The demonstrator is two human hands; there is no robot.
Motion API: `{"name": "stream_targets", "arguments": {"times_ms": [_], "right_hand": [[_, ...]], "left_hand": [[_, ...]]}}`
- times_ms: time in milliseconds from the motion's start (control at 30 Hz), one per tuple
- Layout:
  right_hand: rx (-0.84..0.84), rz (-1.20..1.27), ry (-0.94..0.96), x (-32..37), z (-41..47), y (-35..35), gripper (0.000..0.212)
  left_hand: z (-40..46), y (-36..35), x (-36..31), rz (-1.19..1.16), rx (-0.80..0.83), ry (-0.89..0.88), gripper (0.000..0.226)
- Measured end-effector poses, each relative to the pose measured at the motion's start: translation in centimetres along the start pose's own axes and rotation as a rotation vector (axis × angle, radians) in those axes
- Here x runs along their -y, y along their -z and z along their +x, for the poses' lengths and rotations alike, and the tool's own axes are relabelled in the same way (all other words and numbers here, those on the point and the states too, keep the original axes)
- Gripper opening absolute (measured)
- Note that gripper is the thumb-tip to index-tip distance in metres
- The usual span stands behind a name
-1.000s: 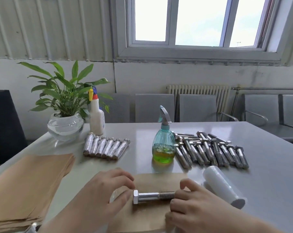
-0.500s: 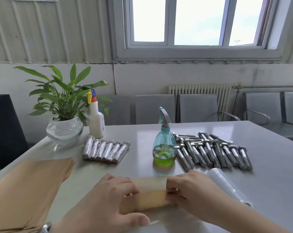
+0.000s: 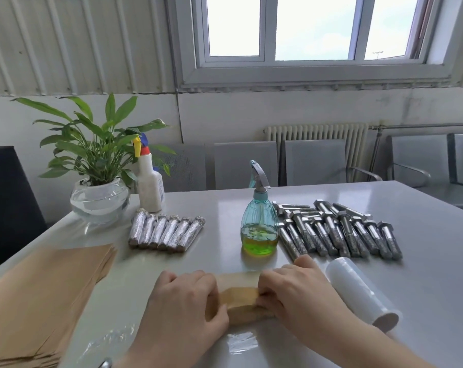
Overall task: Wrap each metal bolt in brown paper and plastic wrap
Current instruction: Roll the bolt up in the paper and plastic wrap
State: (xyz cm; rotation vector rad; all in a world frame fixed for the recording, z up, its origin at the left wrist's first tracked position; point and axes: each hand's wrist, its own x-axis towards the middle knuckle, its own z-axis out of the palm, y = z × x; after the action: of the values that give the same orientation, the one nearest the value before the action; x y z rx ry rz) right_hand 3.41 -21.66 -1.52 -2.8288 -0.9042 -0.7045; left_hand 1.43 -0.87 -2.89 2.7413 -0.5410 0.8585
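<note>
Pinching the paper roll [image 3: 241,305] at both ends, my left hand [image 3: 182,309] and right hand [image 3: 294,296] are risking it loosening if either grip slackens.

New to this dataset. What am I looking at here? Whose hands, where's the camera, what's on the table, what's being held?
There is no robot here: a person works with bare hands, filmed by one wide-angle camera worn on the head, looking forward and down.

The left hand and right hand both grip a roll of brown paper from either end; whatever is inside is hidden.

On the grey table: a stack of brown paper sheets at the left, a row of finished bolts wrapped in shiny plastic, a pile of bare metal bolts, a roll of clear plastic wrap beside the right hand, a teal spray bottle with yellow-green liquid, a white spray bottle and a green plant in a glass bowl.
</note>
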Motion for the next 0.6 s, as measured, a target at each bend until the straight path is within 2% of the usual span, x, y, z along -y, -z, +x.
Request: {"name": "stream_targets", "arguments": {"times_ms": [133,233,333,467,600], "right_hand": [[-0.081,-0.015,-0.052,0.4,-0.6,0.2,0.032],[-0.110,-0.105,0.000,0.5,-1.0,0.0,0.020],[-0.092,-0.120,0.015,0.5,-1.5,-0.8,0.014],[-0.069,-0.042,-0.016,0.2,-1.5,-0.7,0.020],[0.079,0.139,-0.041,-0.4,-1.1,-0.8,0.027]], "left_hand": [[0.1,-0.1,-0.5,0.005,0.014,0.062,0.025],[0.2,-0.5,-0.3,0.039,0.111,0.152,0.029],[0.4,-0.9,-0.1,0.036,0.159,0.224,0.032],[1.3,-0.6,-0.2,-0.016,0.196,0.304,0.029],[2.6,0.2,-0.3,-0.066,0.262,0.359,0.021]]}}
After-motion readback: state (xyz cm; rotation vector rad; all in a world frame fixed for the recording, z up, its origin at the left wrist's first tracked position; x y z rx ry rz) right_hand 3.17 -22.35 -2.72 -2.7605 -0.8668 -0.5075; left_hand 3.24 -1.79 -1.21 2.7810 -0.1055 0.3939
